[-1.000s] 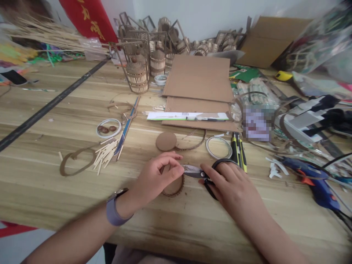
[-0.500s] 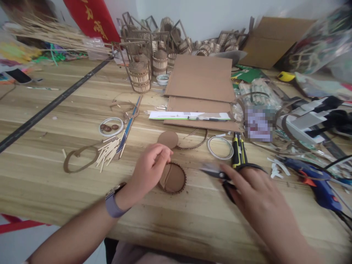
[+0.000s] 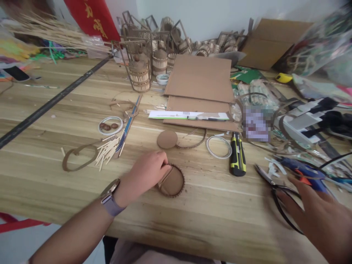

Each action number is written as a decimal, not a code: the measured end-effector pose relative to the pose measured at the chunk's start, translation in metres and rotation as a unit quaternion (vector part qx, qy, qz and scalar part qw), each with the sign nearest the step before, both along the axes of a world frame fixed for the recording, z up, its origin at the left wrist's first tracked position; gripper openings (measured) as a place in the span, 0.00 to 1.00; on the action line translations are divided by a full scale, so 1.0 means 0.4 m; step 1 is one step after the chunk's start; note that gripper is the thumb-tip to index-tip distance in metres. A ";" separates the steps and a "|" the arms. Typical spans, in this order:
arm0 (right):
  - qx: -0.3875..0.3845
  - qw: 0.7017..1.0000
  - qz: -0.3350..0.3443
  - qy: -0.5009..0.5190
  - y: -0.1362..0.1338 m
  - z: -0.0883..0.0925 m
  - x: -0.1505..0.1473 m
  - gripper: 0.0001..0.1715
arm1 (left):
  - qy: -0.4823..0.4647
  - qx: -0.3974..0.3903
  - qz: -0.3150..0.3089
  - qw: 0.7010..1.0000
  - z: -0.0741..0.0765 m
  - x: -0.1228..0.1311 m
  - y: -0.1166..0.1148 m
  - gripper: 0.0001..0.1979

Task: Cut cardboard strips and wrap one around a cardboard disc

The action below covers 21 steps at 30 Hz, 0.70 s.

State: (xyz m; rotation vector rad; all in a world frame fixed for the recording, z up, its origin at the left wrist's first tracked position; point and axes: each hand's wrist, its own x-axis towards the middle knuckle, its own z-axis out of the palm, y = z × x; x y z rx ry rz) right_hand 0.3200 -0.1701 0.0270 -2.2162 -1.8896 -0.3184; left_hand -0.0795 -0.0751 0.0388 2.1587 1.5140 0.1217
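A round cardboard disc with a dark beaded rim point(image 3: 176, 181) lies on the wooden table. My left hand point(image 3: 151, 168), with a watch on its wrist, is closed at the rim's upper left edge; whatever its fingertips pinch is too small to make out. At the right, my right hand point(image 3: 310, 209) is around the handles of black scissors point(image 3: 280, 190), whose blades point up and left, beside white paper scraps point(image 3: 275, 167). A blue glue gun point(image 3: 310, 174) lies just beyond that hand, partly covered by it.
A yellow and black cutter point(image 3: 238, 156), a tape ring point(image 3: 219, 147) and a plain cardboard disc point(image 3: 167, 139) lie beyond the rimmed disc. Left are thin wood sticks point(image 3: 108, 151) and a brown strip loop point(image 3: 66, 161). Cardboard sheets point(image 3: 199, 79) and small baskets point(image 3: 139, 76) stand further back.
My right hand has moved right with the scissors, away from the rimmed disc and the cutter, toward the glue gun. My left hand has come down slightly to the disc's rim.
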 end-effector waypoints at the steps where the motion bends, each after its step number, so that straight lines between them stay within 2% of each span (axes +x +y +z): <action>1: -0.009 0.999 0.003 -0.035 0.006 0.020 -0.049 0.18 | -0.018 0.004 -0.010 1.000 -0.004 0.004 0.000 0.05; 2: 0.006 0.999 0.010 -0.051 0.014 0.038 -0.105 0.19 | -0.036 0.009 -0.021 0.999 -0.007 0.007 0.000 0.05; 5: -0.022 0.981 0.187 0.048 0.051 0.068 -0.295 0.17 | -0.067 0.028 -0.041 0.997 -0.009 0.010 -0.002 0.03; 7: -0.081 0.957 0.262 0.094 0.087 0.064 -0.410 0.14 | -0.047 0.043 -0.031 0.997 -0.005 0.003 -0.003 0.02; 10: -0.190 0.938 0.272 0.098 0.139 0.037 -0.524 0.10 | 0.012 0.027 -0.038 0.999 0.000 -0.008 -0.003 0.05; 13: -0.239 0.918 0.281 0.148 0.166 0.010 -0.566 0.07 | 0.026 0.005 -0.074 0.997 -0.006 -0.006 -0.006 0.04; 16: -0.214 0.912 0.283 0.207 0.167 -0.007 -0.562 0.05 | -0.007 0.024 -0.089 0.996 -0.015 0.007 -0.010 0.07; 18: -0.199 0.906 0.278 0.249 0.162 -0.012 -0.546 0.07 | -0.057 0.020 -0.074 0.995 -0.017 0.014 -0.013 0.06; 21: -0.182 0.897 0.248 0.318 0.159 -0.016 -0.520 0.06 | -0.155 -0.063 -0.010 0.986 -0.015 0.015 -0.014 0.09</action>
